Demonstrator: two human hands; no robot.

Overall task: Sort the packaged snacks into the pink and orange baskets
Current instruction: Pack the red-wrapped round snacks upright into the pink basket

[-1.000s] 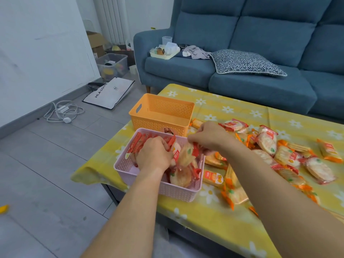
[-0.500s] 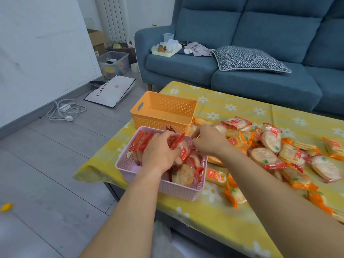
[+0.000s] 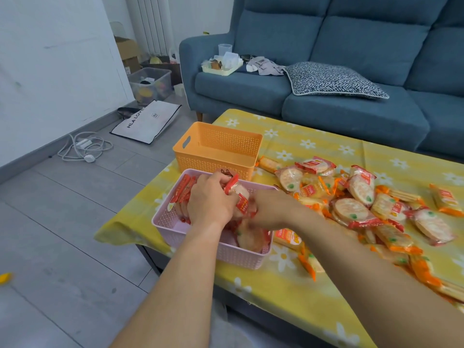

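A pink basket (image 3: 175,229) at the table's near left corner holds several red-edged cracker packs. Both hands are inside it. My left hand (image 3: 211,202) curls over the upright red packs (image 3: 184,188) and grips a red-edged pack (image 3: 241,197) with them. My right hand (image 3: 272,209) reaches in from the right, its fingers curled around that same pack; the fingertips are blurred. An orange basket (image 3: 218,149) stands just behind the pink one and looks empty. A heap of red-edged and orange-edged snack packs (image 3: 361,202) covers the yellow cloth to the right.
The low table wears a yellow daisy tablecloth (image 3: 296,292). A blue sofa (image 3: 351,106) with a patterned cushion (image 3: 331,80) stands behind it. On the grey floor at left lie a white bag (image 3: 148,121), a coiled cable (image 3: 85,146) and a clear storage box (image 3: 150,84).
My right hand has come left from the pile's edge into the pink basket. My left hand has shifted slightly toward the basket's back while staying on the packs.
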